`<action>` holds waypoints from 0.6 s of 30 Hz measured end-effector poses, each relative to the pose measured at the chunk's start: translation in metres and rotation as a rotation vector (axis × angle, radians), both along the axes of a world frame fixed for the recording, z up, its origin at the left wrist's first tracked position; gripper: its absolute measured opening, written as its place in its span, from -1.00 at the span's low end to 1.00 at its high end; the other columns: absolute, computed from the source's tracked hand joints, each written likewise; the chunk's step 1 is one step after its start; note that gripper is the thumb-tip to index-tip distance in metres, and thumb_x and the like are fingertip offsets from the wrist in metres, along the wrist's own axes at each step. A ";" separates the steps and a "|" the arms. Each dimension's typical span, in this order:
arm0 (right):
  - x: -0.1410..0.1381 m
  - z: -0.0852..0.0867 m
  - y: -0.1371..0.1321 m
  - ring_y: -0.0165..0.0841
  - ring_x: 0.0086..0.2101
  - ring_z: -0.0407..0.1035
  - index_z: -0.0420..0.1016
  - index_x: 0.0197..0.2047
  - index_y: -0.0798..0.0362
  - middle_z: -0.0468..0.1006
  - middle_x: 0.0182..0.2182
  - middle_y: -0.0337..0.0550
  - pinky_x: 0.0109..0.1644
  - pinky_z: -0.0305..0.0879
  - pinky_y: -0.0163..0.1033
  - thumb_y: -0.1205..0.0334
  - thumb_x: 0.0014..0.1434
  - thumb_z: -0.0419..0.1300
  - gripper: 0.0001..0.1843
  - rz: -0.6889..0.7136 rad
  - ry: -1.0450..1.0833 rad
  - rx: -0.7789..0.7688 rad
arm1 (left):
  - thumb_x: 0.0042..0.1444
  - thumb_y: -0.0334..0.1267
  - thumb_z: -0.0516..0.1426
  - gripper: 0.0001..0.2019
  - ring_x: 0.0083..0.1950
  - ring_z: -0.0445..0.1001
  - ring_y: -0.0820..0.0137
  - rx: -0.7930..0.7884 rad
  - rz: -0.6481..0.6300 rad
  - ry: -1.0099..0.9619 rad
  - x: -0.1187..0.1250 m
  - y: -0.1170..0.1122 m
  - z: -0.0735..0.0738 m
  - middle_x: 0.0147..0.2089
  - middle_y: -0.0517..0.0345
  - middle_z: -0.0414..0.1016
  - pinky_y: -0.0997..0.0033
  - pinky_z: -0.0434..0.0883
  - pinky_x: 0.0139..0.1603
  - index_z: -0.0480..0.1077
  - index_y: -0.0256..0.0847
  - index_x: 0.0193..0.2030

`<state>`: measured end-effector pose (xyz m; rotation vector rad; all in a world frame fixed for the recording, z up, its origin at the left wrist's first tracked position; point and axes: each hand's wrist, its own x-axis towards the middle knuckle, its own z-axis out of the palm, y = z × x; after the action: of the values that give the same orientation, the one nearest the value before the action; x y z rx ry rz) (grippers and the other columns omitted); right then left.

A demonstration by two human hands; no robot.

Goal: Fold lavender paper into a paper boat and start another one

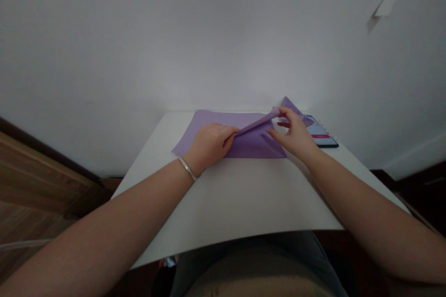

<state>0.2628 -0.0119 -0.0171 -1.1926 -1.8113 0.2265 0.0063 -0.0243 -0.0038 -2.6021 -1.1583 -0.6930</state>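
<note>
Purple paper sheet (254,145) on white table (237,204), a narrow flap raised toward the right. Left hand (214,143) pinches the flap's lower end. Right hand (294,132) at its upper end, fingers curled; can't tell if gripping. Folded purple paper (291,105) and phone (322,136) just beyond.

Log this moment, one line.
left hand: pinching purple paper sheet | right hand: touching sheet's raised flap | nearby: folded purple paper piece, lit rectangular phone | surface: white tabletop
</note>
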 end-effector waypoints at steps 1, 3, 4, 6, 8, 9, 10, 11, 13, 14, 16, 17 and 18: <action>0.003 -0.003 0.003 -0.15 0.00 0.32 0.32 0.10 -0.05 0.43 0.01 0.00 -0.04 0.42 0.00 0.15 -0.04 0.30 -0.40 -0.019 -0.049 -0.013 | 0.26 -0.29 -0.04 -0.71 -0.17 0.51 0.30 0.031 -0.013 -0.014 -0.001 0.000 0.000 -0.21 0.06 0.59 0.28 0.38 -0.07 0.48 -0.17 -0.05; 0.010 -0.008 0.007 -0.11 -0.01 0.33 0.36 0.08 -0.01 0.44 0.00 0.04 -0.02 0.39 0.05 0.15 -0.04 0.29 -0.43 -0.054 -0.129 -0.005 | 0.23 -0.31 -0.02 -0.73 -0.19 0.51 0.33 0.076 -0.052 -0.024 -0.003 0.000 0.001 -0.24 0.09 0.58 0.27 0.36 0.01 0.49 -0.17 -0.10; 0.013 -0.008 0.008 -0.11 -0.01 0.34 0.39 0.06 0.00 0.46 -0.01 0.04 0.02 0.35 0.07 0.16 -0.02 0.28 -0.47 -0.061 -0.157 0.018 | 0.22 -0.31 -0.02 -0.73 -0.18 0.51 0.34 0.090 -0.076 -0.020 -0.003 -0.002 0.001 -0.24 0.11 0.58 0.26 0.34 0.06 0.49 -0.16 -0.11; 0.019 -0.007 0.010 -0.13 0.00 0.35 0.46 -0.05 0.02 0.51 -0.03 0.01 0.12 0.24 0.10 0.19 0.03 0.23 -0.64 -0.052 -0.206 0.084 | 0.21 -0.31 -0.01 -0.74 -0.17 0.51 0.37 0.109 -0.133 -0.002 -0.004 -0.004 0.003 -0.22 0.15 0.59 0.26 0.30 0.13 0.50 -0.13 -0.12; 0.023 -0.003 0.011 -0.16 -0.03 0.38 0.52 -0.21 0.00 0.56 -0.09 -0.03 0.16 0.19 0.09 0.24 0.05 0.19 -0.80 -0.022 -0.228 0.125 | 0.19 -0.32 0.00 -0.75 -0.16 0.50 0.38 0.116 -0.184 0.027 -0.004 -0.006 0.003 -0.20 0.17 0.59 0.27 0.27 0.15 0.49 -0.11 -0.13; 0.025 0.000 0.011 -0.17 -0.04 0.40 0.53 -0.27 -0.01 0.57 -0.12 -0.06 0.15 0.20 0.07 0.26 0.04 0.19 -0.84 0.007 -0.227 0.128 | 0.19 -0.34 0.00 -0.74 -0.15 0.50 0.38 0.109 -0.201 0.043 -0.004 -0.006 0.003 -0.19 0.18 0.59 0.26 0.26 0.16 0.49 -0.11 -0.13; 0.026 0.003 0.010 -0.18 -0.06 0.41 0.53 -0.31 -0.03 0.59 -0.15 -0.08 0.14 0.22 0.05 0.28 0.03 0.18 -0.86 0.046 -0.221 0.122 | 0.18 -0.35 0.00 -0.74 -0.15 0.49 0.38 0.094 -0.211 0.058 -0.004 -0.006 0.002 -0.17 0.17 0.58 0.26 0.26 0.15 0.48 -0.11 -0.12; 0.027 0.006 0.010 -0.19 -0.07 0.42 0.54 -0.33 -0.04 0.60 -0.17 -0.11 0.13 0.23 0.04 0.29 0.02 0.18 -0.87 0.094 -0.215 0.109 | 0.17 -0.36 0.00 -0.74 -0.13 0.48 0.37 0.072 -0.216 0.072 -0.003 -0.006 0.002 -0.14 0.16 0.58 0.26 0.26 0.14 0.47 -0.12 -0.10; 0.030 0.010 0.009 -0.19 -0.06 0.42 0.53 -0.37 -0.06 0.61 -0.21 -0.14 0.14 0.23 0.04 0.27 0.02 0.18 -0.90 0.181 -0.207 0.084 | 0.15 -0.35 0.03 -0.71 -0.07 0.46 0.33 0.024 -0.217 0.097 -0.004 -0.003 0.000 -0.07 0.12 0.55 0.26 0.27 0.10 0.44 -0.13 -0.02; 0.032 0.012 0.008 -0.19 -0.05 0.42 0.52 -0.39 -0.08 0.62 -0.24 -0.15 0.15 0.23 0.05 0.24 0.03 0.19 -0.93 0.208 -0.202 0.074 | 0.14 -0.33 0.05 -0.68 -0.04 0.45 0.31 0.006 -0.212 0.110 -0.004 -0.002 -0.001 -0.05 0.09 0.53 0.26 0.28 0.06 0.41 -0.13 0.03; 0.036 0.013 0.007 -0.17 -0.02 0.41 0.49 -0.43 -0.10 0.62 -0.28 -0.17 0.16 0.23 0.07 0.17 0.04 0.21 -0.95 0.228 -0.187 0.063 | 0.11 -0.26 0.11 -0.62 -0.02 0.43 0.25 -0.020 -0.186 0.163 -0.005 0.000 -0.001 -0.03 0.04 0.50 0.25 0.30 -0.01 0.37 -0.14 0.10; 0.039 0.012 0.006 -0.17 -0.01 0.39 0.48 -0.43 -0.11 0.61 -0.28 -0.19 0.15 0.24 0.08 0.14 0.03 0.23 -0.94 0.230 -0.179 0.053 | 0.09 -0.23 0.13 -0.60 -0.03 0.43 0.22 -0.031 -0.166 0.209 -0.006 0.001 0.000 -0.04 0.03 0.49 0.24 0.30 -0.03 0.37 -0.13 0.10; 0.041 0.012 0.005 -0.16 0.01 0.38 0.47 -0.43 -0.12 0.61 -0.27 -0.19 0.15 0.24 0.08 0.12 0.03 0.23 -0.93 0.231 -0.172 0.037 | 0.09 -0.20 0.14 -0.61 -0.05 0.43 0.21 -0.044 -0.141 0.264 -0.007 0.002 0.000 -0.07 0.02 0.48 0.23 0.30 -0.05 0.39 -0.12 0.08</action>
<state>0.3041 -0.0066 -0.0053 -1.0010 -2.0965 0.2266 -0.0007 -0.0220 -0.0034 -2.7282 -0.9294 -0.3368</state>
